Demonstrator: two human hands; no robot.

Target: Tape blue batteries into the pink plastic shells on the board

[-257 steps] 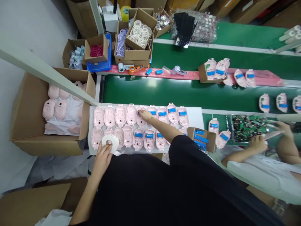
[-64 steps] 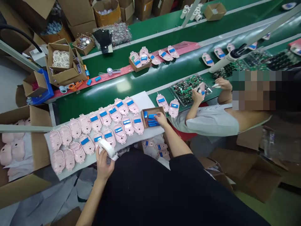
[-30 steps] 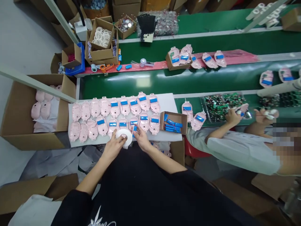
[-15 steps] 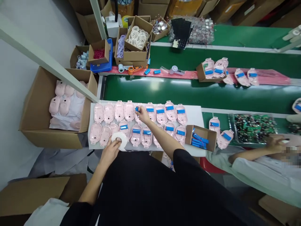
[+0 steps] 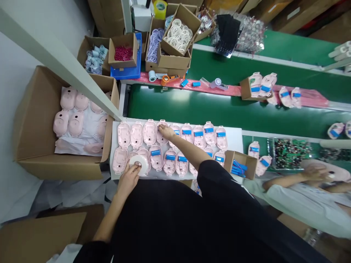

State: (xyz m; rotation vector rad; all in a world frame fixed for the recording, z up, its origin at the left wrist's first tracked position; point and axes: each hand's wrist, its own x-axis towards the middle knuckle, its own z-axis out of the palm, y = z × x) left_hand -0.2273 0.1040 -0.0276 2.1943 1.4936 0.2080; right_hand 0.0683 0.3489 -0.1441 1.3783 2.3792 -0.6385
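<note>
My left hand (image 5: pixel 128 181) grips a roll of white tape (image 5: pixel 144 165) above the front row, at the left part of the white board. The roll partly covers the pink plastic shells beneath it. My right hand (image 5: pixel 166 132) reaches into an open pink shell (image 5: pixel 162 139) in the back row, fingers drawn together at its upper part. Whatever lies between those fingertips is hidden. Just right of it, another shell carries a blue battery pack (image 5: pixel 175 132). More shells to the right have similar packs, while those at the left (image 5: pixel 124 135) show bare insides.
A small carton of blue battery packs (image 5: pixel 238 168) stands at the board's right end. A large carton of pink shells (image 5: pixel 65 166) is on the left. Beyond lies a green conveyor belt (image 5: pixel 175 104). A co-worker's hands (image 5: pixel 315 173) are at the right.
My right hand has moved one shell left; the blue pack it held earlier now shows in the shell just right. My left hand still holds the tape roll. The view has shifted.
</note>
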